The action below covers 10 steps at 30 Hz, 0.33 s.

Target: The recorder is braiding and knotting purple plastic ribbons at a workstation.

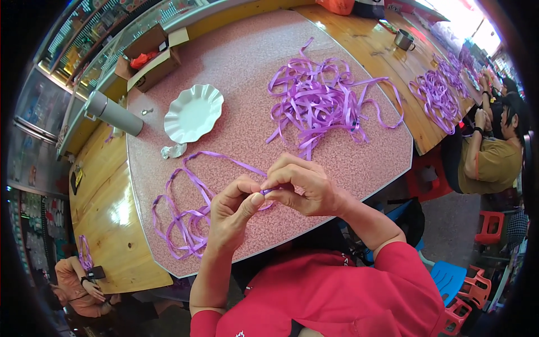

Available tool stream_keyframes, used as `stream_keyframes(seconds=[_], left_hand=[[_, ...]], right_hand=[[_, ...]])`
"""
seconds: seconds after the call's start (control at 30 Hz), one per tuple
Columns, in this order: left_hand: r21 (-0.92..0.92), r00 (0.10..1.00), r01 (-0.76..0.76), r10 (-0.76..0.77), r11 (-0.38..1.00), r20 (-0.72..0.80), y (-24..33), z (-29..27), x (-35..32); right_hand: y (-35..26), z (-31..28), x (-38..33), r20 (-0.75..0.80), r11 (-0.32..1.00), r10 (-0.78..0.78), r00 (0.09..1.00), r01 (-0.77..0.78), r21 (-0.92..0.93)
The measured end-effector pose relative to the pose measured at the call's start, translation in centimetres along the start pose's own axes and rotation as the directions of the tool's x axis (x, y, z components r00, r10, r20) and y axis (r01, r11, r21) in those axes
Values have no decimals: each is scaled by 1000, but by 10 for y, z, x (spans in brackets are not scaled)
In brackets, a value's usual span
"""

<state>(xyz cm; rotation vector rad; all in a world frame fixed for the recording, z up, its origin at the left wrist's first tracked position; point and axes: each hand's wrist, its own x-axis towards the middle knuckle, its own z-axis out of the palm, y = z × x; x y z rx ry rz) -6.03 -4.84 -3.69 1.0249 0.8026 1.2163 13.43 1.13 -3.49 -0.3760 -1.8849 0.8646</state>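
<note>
Purple satin ribbon strip (193, 216) is pinched at one end between both hands over the near edge of the pink speckled worktop (236, 62). Left hand (233, 210) and right hand (300, 185) each close a fingertip grip on it, touching. Its loops trail toward eight o'clock. At twelve o'clock lies a tangled ribbon pile (320, 101); at eleven, a white scalloped plate (193, 112).

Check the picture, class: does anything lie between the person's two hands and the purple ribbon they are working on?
Nothing visible does. The left hand and right hand both already pinch the purple ribbon between their fingertips, above the pink tabletop. The white scalloped plate and the ribbon pile lie farther off.
</note>
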Motion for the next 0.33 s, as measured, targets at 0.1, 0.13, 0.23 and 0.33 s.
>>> stream_keyframes(seconds=[0.1,0.13,0.23,0.33], left_hand=[[-7,1000,-27,27,1000,7,0,4,0],[47,999,-51,51,998,5,-1,4,-1],[169,993,-117,120,979,-5,-5,10,-3],[327,981,-192,189,925,41,-8,6,-5]], right_hand=[[0,3,-5,-22,997,77,997,-76,6],[1,4,-6,-38,995,102,994,-102,12],[4,10,-10,-90,992,121,989,-116,58],[9,15,-13,-93,980,135,986,-119,158]])
